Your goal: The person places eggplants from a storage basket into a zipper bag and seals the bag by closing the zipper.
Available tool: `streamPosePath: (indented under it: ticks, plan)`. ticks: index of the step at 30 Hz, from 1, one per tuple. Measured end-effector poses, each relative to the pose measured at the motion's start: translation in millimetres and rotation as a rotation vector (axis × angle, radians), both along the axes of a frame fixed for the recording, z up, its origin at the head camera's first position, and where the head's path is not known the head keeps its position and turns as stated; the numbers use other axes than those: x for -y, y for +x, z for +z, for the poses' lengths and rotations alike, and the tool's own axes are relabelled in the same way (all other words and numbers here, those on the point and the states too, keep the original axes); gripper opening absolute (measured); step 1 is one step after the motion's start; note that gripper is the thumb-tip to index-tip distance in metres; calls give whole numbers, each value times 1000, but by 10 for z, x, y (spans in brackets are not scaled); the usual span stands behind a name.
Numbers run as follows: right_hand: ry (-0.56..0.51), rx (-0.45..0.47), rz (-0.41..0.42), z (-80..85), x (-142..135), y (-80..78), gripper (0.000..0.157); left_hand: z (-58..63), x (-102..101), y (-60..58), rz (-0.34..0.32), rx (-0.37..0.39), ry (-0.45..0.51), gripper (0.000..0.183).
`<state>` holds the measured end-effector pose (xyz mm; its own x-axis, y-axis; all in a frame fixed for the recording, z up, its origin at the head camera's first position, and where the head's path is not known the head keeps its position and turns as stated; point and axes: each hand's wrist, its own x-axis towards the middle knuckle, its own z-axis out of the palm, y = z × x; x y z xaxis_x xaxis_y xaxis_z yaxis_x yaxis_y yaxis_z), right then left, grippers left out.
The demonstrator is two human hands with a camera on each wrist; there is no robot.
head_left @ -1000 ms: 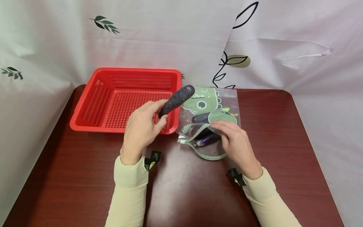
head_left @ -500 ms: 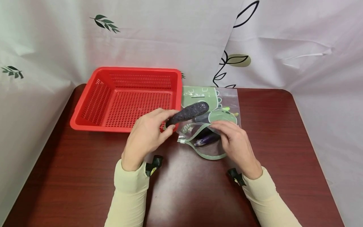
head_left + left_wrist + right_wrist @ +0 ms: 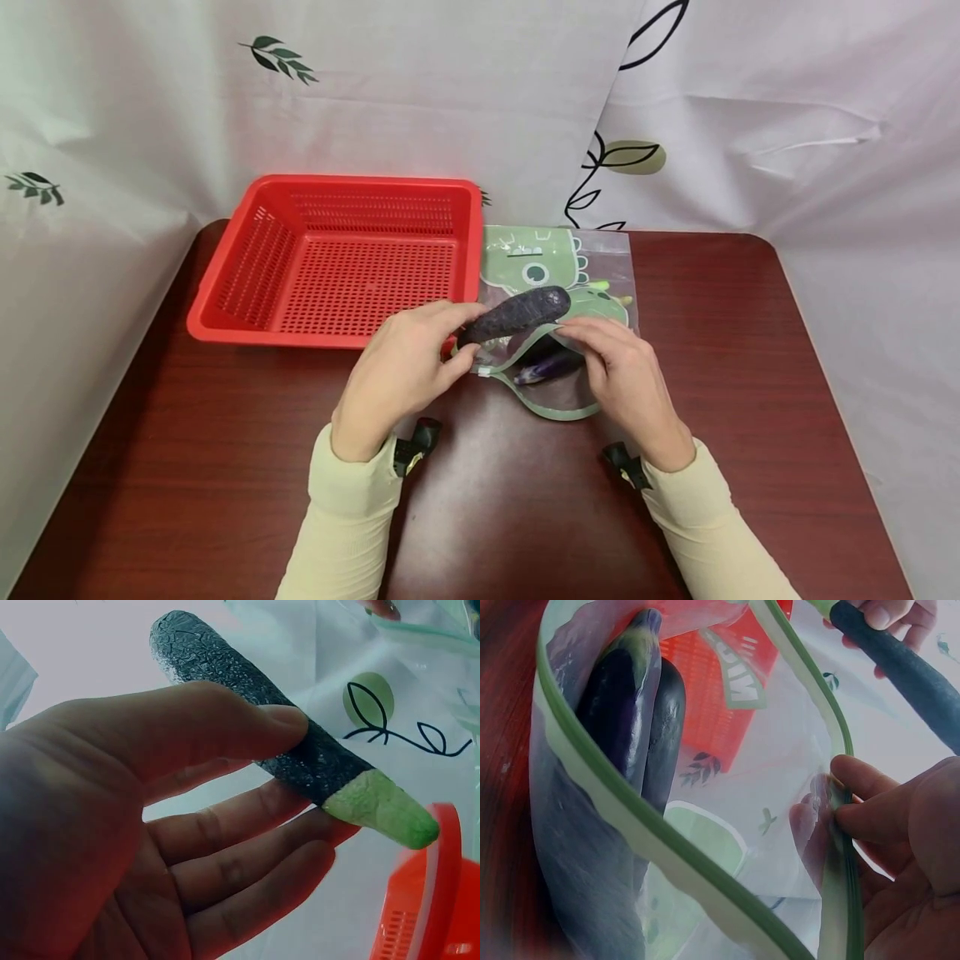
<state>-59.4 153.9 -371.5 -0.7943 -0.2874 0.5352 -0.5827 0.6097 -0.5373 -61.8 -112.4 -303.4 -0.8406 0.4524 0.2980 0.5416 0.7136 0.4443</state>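
My left hand (image 3: pixel 405 367) pinches a long dark eggplant (image 3: pixel 525 311) by its green stem end, thumb against fingers in the left wrist view. The eggplant slants up to the right, its blunt end over the clear zip bag (image 3: pixel 528 246) with a green cartoon print. The thumb and fingers of my right hand (image 3: pixel 630 375) pinch the green zip edge (image 3: pixel 840 847), and the bag's mouth gapes towards me. Inside lie a glossy purple eggplant (image 3: pixel 619 712) and a slimmer dark one (image 3: pixel 667 735) beside it.
A red perforated plastic basket (image 3: pixel 367 283) stands left of the bag, its right side right by the bag's edge. Both are on a dark reddish wooden table (image 3: pixel 750 375). White cloth (image 3: pixel 420 92) with leaf prints hangs behind and at the sides.
My left hand has moved right and towards me, bringing the eggplant from beside the basket's rim to over the bag and tilting it flatter. The right hand keeps its place on the zip edge.
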Motion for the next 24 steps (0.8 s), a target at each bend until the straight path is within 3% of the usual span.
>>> streamPosePath:
  ticks: [15, 24]
  plan:
    - [9, 41, -44, -1, -21, 11, 29, -5, -201, 52, -141, 62, -32, 36]
    - [23, 62, -1, -7, -47, 22, 36, -37, -297, 53, -221, 119, -41, 34]
